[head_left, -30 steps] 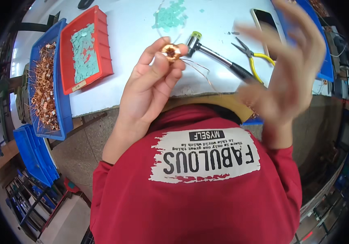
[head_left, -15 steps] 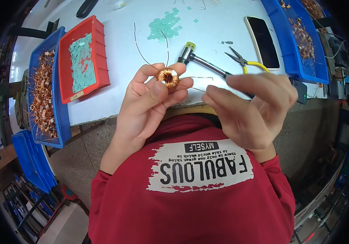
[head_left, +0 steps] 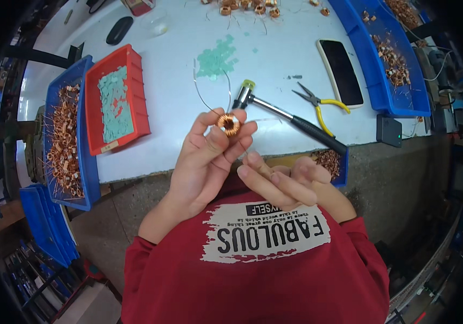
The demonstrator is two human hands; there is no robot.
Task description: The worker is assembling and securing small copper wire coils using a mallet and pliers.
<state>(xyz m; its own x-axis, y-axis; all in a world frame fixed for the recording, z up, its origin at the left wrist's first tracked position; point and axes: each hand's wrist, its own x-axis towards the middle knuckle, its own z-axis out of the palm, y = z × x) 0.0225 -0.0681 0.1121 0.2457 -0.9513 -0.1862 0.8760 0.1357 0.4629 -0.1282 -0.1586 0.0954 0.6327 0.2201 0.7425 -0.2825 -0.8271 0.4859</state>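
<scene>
Between the thumb and fingers of my left hand (head_left: 201, 162) is a toroidal coil (head_left: 229, 125), a ring wound with copper wire. Two of its long leads rise in curves beyond the ring, and another runs off to the right over the table. One more lead goes down toward my right hand (head_left: 282, 181), whose thumb and forefinger pinch it near its end; the other fingers are bent. Just beyond the coil lies a hammer (head_left: 296, 124) with a black grip and a yellow-tipped head. Yellow-handled pliers (head_left: 318, 101) lie to its right.
On the left stand a red bin (head_left: 144, 108) of green squares and a blue bin (head_left: 88, 135) of coils. Loose green squares (head_left: 215, 58), a phone (head_left: 341, 73) and a black case (head_left: 119, 31) lie on the table. Another blue bin (head_left: 374, 81) stands right; more coils (head_left: 258, 8) lie at the back.
My right hand has moved left and nearer my body, drawing a lead downward. My left hand still holds the coil. The view has shifted, showing more of the table's far side.
</scene>
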